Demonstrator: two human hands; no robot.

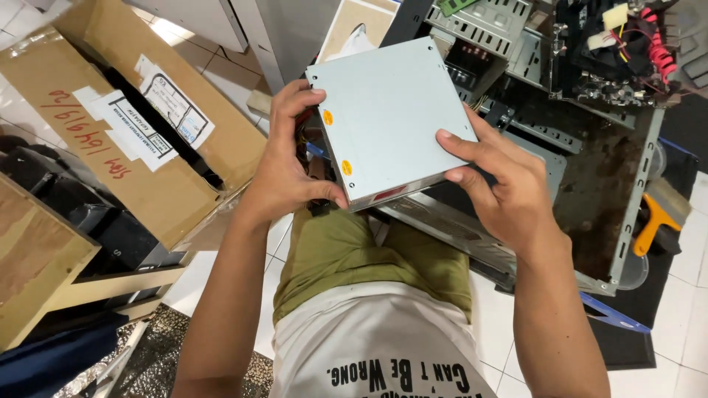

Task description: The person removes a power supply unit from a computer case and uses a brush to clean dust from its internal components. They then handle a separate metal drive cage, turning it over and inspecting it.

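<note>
White tiled floor (pixel 693 243), open computer case (pixel 590 184) ahead, cardboard box (pixel 147 140) at left.
Left hand (pixel 284 166) and right hand (pixel 494 184) grip opposite edges of a flat grey metal box (pixel 391 110), round yellow stickers on its side, held above the lap.

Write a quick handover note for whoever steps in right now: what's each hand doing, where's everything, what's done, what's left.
Left hand: grips the left edge of the grey metal box, thumb under its near corner.
Right hand: grips the box's right edge, fingers on top.
Box: held flat in the air, over the lap, clear of the open computer case lying on the floor ahead.
Cardboard box on the left.
Done: box is out of the case.
Left: it has not been set down.
</note>
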